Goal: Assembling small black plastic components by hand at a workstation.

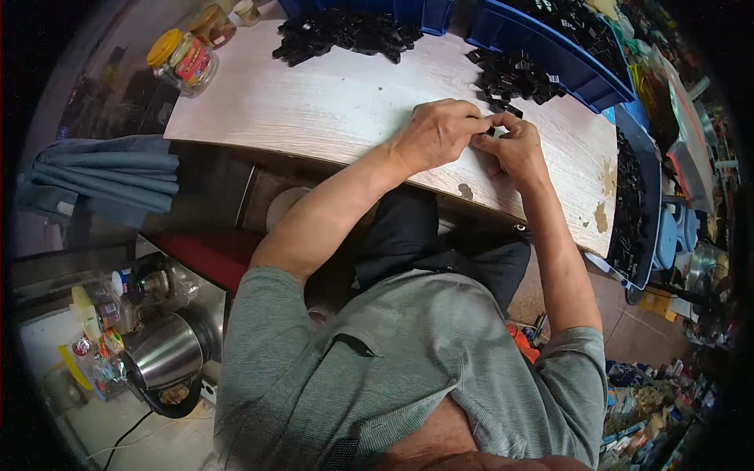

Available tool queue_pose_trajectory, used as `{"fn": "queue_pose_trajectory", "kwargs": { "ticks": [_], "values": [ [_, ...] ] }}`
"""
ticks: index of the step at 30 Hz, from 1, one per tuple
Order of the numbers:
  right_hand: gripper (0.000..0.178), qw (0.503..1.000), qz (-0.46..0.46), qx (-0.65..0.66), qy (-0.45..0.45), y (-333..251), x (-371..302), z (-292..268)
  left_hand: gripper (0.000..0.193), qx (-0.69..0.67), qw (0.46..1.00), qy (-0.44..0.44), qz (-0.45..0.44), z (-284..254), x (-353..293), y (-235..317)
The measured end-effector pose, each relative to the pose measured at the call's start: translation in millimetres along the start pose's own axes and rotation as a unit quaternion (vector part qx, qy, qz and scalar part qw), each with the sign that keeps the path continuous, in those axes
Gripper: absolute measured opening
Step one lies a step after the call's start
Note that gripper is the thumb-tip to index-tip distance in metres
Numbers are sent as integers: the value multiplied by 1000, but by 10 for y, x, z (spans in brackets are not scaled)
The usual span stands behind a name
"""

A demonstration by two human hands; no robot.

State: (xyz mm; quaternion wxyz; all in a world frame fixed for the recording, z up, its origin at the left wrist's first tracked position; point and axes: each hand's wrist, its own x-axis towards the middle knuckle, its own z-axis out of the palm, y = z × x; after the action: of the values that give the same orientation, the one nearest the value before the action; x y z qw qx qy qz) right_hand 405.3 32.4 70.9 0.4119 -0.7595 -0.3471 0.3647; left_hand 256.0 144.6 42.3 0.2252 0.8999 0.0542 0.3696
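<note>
Above the wooden table (314,110), my left hand (441,132) and my right hand (517,151) meet fingertip to fingertip. Between them is a small black part (491,131), mostly covered by the fingers, so its exact kind does not show. Both hands are closed in a pinch on it. Just beyond my fingers lies a loose pile of similar small black plastic parts (518,77). A second, wider pile of black parts (345,35) is spread farther back to the left.
Blue bins stand along the far edge, one (550,49) filled with black parts. Another blue bin (653,228) with black parts sits beyond the table's right side. A yellow-lidded jar (187,67) stands at the back left corner. A metal kettle (166,351) is at lower left.
</note>
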Motion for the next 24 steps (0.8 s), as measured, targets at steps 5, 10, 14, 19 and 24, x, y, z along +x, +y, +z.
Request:
{"fn": "queue_pose_trajectory", "kwargs": {
  "ticks": [5,10,14,19,24],
  "values": [
    [31,999,-19,-11,29,69,56,-38,25,10,1000,-1,3,23,35,-4],
    [30,999,-26,-30,17,24,36,-33,25,76,995,-59,15,-5,-41,40],
    [26,1000,-17,-3,8,94,42,-42,21,86,995,-39,28,-7,-35,92],
    [26,999,19,32,7,-79,-73,-46,20,103,990,87,-38,-75,-59,-207],
    [29,985,54,164,21,-103,-200,-143,28,346,913,109,-186,-708,7,-899]
  ]
}}
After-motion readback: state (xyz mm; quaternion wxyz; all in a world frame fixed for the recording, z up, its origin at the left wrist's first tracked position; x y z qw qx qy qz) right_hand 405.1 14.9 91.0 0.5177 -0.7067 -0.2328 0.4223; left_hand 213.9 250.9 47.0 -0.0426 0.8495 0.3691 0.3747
